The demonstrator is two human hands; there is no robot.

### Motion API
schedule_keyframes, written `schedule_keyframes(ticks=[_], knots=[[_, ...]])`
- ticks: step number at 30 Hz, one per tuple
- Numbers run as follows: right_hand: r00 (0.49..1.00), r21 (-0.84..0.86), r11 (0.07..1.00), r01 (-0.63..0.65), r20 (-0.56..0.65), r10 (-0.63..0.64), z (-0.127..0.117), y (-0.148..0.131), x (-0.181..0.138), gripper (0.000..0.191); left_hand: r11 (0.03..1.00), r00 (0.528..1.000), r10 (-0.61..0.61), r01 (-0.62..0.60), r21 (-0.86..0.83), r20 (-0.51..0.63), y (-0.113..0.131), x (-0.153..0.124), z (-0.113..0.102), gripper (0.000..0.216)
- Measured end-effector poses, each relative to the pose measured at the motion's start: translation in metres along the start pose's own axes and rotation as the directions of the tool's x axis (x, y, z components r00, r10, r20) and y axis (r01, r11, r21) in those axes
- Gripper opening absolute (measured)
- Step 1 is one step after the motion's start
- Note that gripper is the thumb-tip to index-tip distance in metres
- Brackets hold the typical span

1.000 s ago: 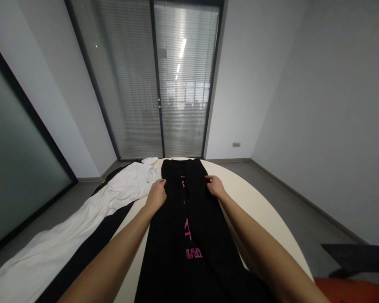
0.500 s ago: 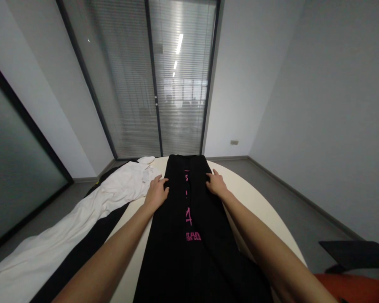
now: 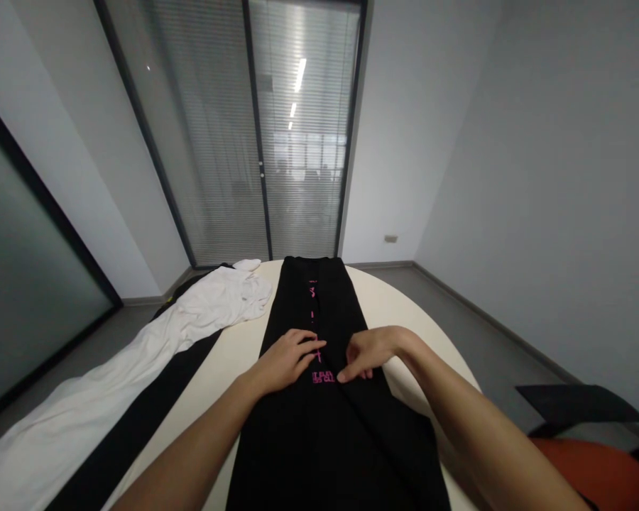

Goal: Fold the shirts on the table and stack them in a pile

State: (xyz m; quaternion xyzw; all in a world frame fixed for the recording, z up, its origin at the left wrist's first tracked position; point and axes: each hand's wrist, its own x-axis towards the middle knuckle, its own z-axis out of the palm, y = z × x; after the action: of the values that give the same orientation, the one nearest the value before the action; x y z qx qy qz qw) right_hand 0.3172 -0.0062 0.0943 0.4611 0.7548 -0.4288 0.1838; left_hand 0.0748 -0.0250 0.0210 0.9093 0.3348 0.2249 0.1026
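Garment [image 3: 319,443], black, runs from twelve to six o'clock on our table [image 3: 405,305] — we rest our left hand [image 3: 285,360] on it, loose; at three o'clock from that, our right hand [image 3: 371,350] curls — pinching or not, we cannot tell.

The left hand [image 3: 286,360] hid some pink lettering [image 3: 322,377]; nearer than its fingers [image 3: 307,347], the frame's edge cut off the black garment [image 3: 314,447], and left of them, the white garment [image 3: 133,362].

My left hand [image 3: 287,360], right hand [image 3: 370,353] and forearms [image 3: 468,419] are showing bare; a dark edge [image 3: 587,502] is bordering one forearm at lower right.
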Motion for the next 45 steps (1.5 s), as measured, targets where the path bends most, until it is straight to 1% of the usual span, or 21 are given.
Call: schedule_keyframes(ticks=[2,4,5,7,9,11,12,13,15,16,18,19,21,24,28,31,33,34,36,40,45], knots=[[0.997,0.001,0.997,0.079,0.015,-0.079,0.011,-0.006,-0.012,0.061,1.0,1.0,0.024,-0.024,0.015,0.006,0.0,-0.002,0.001,0.039],[0.978,0.11,0.975,0.193,0.061,-0.201,0.02,-0.011,-0.022,0.061,1.0,1.0,0.029,-0.029,0.01,0.0,0.0,-0.002,0.002,0.038],[0.961,0.189,0.954,0.231,0.109,-0.254,0.023,-0.014,-0.025,0.062,1.0,1.0,0.024,-0.024,0.0,-0.004,0.001,-0.002,0.002,0.035],[0.917,0.336,0.916,0.221,0.247,-0.312,0.029,-0.019,-0.031,0.064,1.0,1.0,0.005,-0.006,-0.028,-0.019,0.001,-0.002,0.002,0.03],[0.867,0.417,0.896,0.151,0.379,-0.323,0.034,-0.023,-0.033,0.065,0.999,1.0,-0.004,0.002,-0.053,-0.025,0.002,-0.002,0.002,0.027],[0.837,0.437,0.89,0.13,0.434,-0.335,0.037,-0.023,-0.031,0.061,0.998,1.0,-0.008,0.006,-0.07,-0.026,0.002,-0.002,0.002,0.026],[0.843,0.439,0.884,0.162,0.403,-0.355,0.039,-0.022,-0.027,0.058,0.997,1.0,-0.011,0.009,-0.076,-0.024,0.002,-0.002,0.002,0.026],[0.861,0.442,0.872,0.212,0.337,-0.381,0.04,-0.019,-0.022,0.055,0.997,1.0,-0.014,0.013,-0.078,-0.022,0.002,-0.002,0.002,0.026],[0.895,0.44,0.83,0.342,0.115,-0.43,0.042,-0.011,-0.009,0.049,0.997,1.0,-0.021,0.019,-0.08,-0.022,0.001,-0.001,0.002,0.026],[0.897,0.428,0.809,0.403,-0.011,-0.442,0.043,-0.006,-0.002,0.046,0.996,0.999,-0.023,0.021,-0.081,-0.023,0.0,-0.001,0.002,0.026],[0.865,0.386,0.774,0.501,-0.221,-0.45,0.043,0.005,0.012,0.042,0.996,1.0,-0.016,0.014,-0.087,-0.02,0.0,-0.001,0.001,0.027],[0.846,0.363,0.766,0.53,-0.296,-0.444,0.043,0.01,0.018,0.041,0.996,1.0,-0.008,0.006,-0.09,-0.015,0.0,-0.001,0.0,0.029],[0.816,0.334,0.76,0.557,-0.393,-0.424,0.042,0.019,0.027,0.039,0.996,1.0,0.017,-0.017,-0.092,-0.003,0.0,-0.002,-0.001,0.035],[0.797,0.322,0.758,0.567,-0.448,-0.405,0.042,0.026,0.034,0.037,0.994,0.997,0.068,-0.066,-0.085,0.026,0.006,-0.004,-0.005,0.034],[0.789,0.262,0.784,0.563,-0.453,-0.415,0.043,0.028,0.035,0.03,0.988,0.987,0.123,-0.112,-0.105,0.104,0.018,-0.005,-0.012,0.027],[0.752,0.076,0.83,0.552,-0.475,-0.457,0.042,0.023,0.031,0.026,0.98,0.984,0.128,-0.106,-0.168,0.125,0.026,-0.004,-0.017,0.025],[0.718,-0.078,0.851,0.52,-0.501,-0.484,0.042,0.019,0.028,0.025,0.971,0.991,0.106,-0.085,-0.224,0.08,0.029,-0.003,-0.019,0.025],[0.71,-0.134,0.858,0.495,-0.507,-0.489,0.042,0.017,0.026,0.025,0.966,0.994,0.09,-0.074,-0.247,0.054,0.03,-0.003,-0.019,0.024],[0.715,-0.197,0.871,0.449,-0.505,-0.483,0.042,0.013,0.024,0.024,0.96,0.996,0.077,-0.064,-0.271,0.037,0.032,-0.003,-0.017,0.023],[0.736,-0.205,0.886,0.417,-0.496,-0.461,0.042,0.011,0.024,0.02,0.963,0.987,0.095,-0.058,-0.264,0.129,0.033,-0.005,-0.017,0.022],[0.712,-0.188,0.882,0.433,-0.528,-0.462,0.042,0.015,0.026,0.027,0.963,0.96,0.097,-0.023,-0.269,0.262,0.036,-0.01,-0.028,0.025]])
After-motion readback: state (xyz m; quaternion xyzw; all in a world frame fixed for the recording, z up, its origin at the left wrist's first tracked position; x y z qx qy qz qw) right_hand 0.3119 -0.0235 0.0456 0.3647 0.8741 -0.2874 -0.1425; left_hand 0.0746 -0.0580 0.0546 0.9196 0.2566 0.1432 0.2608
